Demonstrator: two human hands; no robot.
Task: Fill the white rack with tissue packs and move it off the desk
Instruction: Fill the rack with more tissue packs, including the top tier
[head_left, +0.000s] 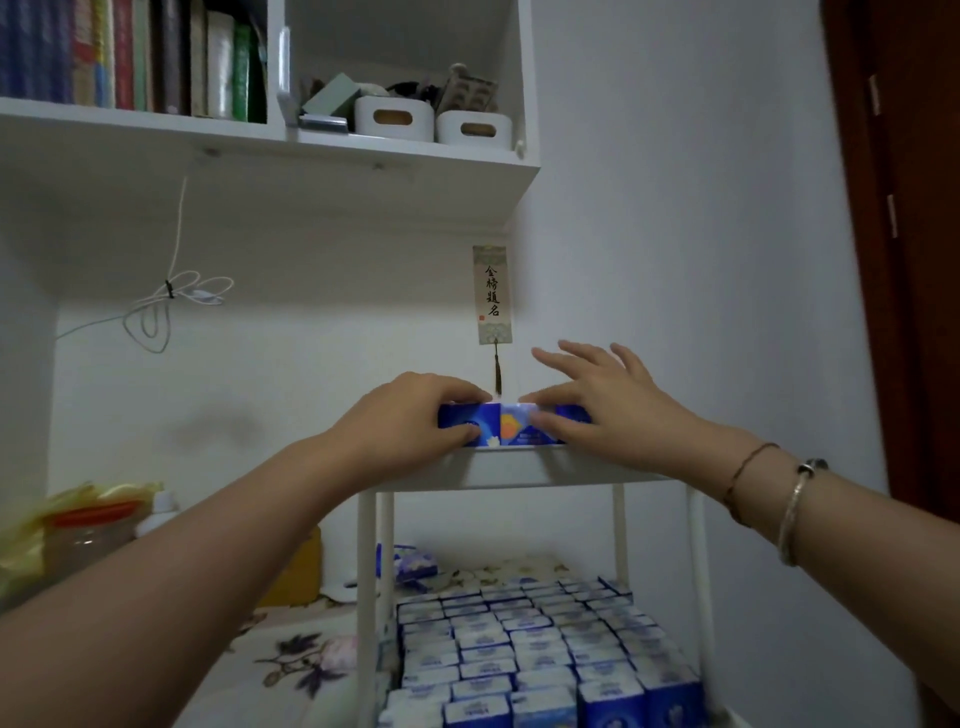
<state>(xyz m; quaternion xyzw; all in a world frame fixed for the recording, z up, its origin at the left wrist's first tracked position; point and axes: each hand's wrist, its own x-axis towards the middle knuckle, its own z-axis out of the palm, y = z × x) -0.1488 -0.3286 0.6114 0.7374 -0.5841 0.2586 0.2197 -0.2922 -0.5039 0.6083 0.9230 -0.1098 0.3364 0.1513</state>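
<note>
- The white rack (519, 470) stands on the desk, against the wall, and its lower tier is already packed tight with rows of blue-and-white tissue packs (524, 654).
- A blue tissue pack (511, 425) sits at the front rim of the top tier, lying on its long side, with both hands on it.
- The left hand (410, 415) grips the pack's left end, fingers curled over the top and thumb against the front face.
- The right hand (602, 400) pinches the right end between thumb and forefinger; its other fingers spread straight and free above.
- The step in hand looks like seating this pack in the top tier. Doing it well probably means pushing it level toward the back or a corner, keeping both ends even so it does not twist.
- How much the top tier holds is hidden behind its rim, so the space left cannot be told.
- A loose pack (410, 564) lies on the desk behind the rack.
</note>
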